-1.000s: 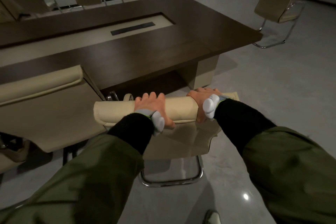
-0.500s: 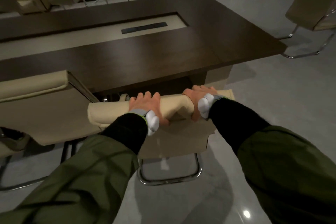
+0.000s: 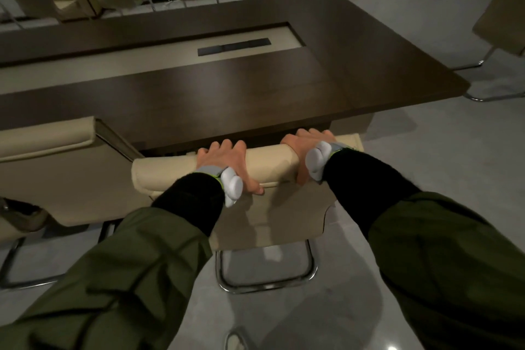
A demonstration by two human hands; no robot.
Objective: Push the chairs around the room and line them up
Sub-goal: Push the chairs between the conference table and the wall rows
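Head view, dark wood conference table (image 3: 255,85), grey tiled floor (image 3: 426,156), left hand (image 3: 227,162) and right hand (image 3: 306,150) gripping beige chair (image 3: 270,162)

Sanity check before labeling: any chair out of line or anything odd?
One chair stands alone on the open floor off the table's right end, apart from the rows along its sides. Nothing looks spilled or damaged.

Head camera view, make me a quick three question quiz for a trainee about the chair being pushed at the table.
1. True or false: both hands grip the top of the beige chair.
2. Which thing lies directly ahead of that chair? A) the dark table B) a cabinet C) a sofa
3. Fill in: the neighbouring chair stands to the person's ____.

Key: 1 true: the left hand and right hand curl over the padded top. 2 A. 3 left.
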